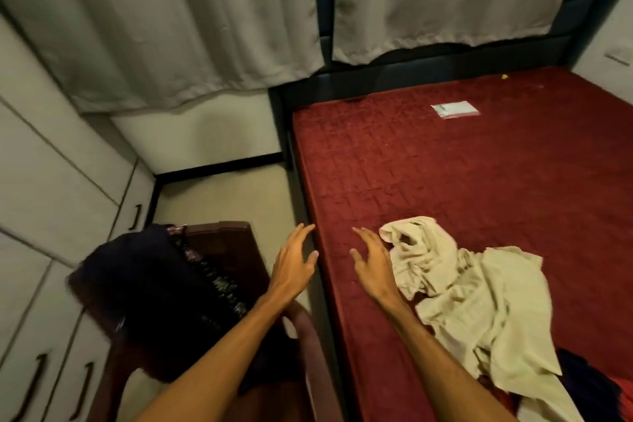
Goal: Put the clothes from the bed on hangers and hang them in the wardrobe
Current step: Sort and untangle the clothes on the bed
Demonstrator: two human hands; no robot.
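A crumpled cream garment (476, 301) lies on the near part of the dark red bed (445, 175). More clothing in dark blue and red (596, 384) shows at the bottom right corner. My right hand (371, 257) hovers over the bed's left edge, fingers spread and empty, just left of the cream garment. My left hand (294, 264) is beside it over the gap by the bed frame, fingers spread, holding nothing. A dark garment with a patterned strip (164, 291) is draped over a brown chair (233, 240) at the lower left. No hanger is in view.
White wardrobe doors with black handles (37, 377) line the left side. Grey curtains (191, 17) hang behind the bed. A small clear packet (455, 110) lies on the far part of the mattress. A strip of pale floor (222, 202) runs between wardrobe and bed.
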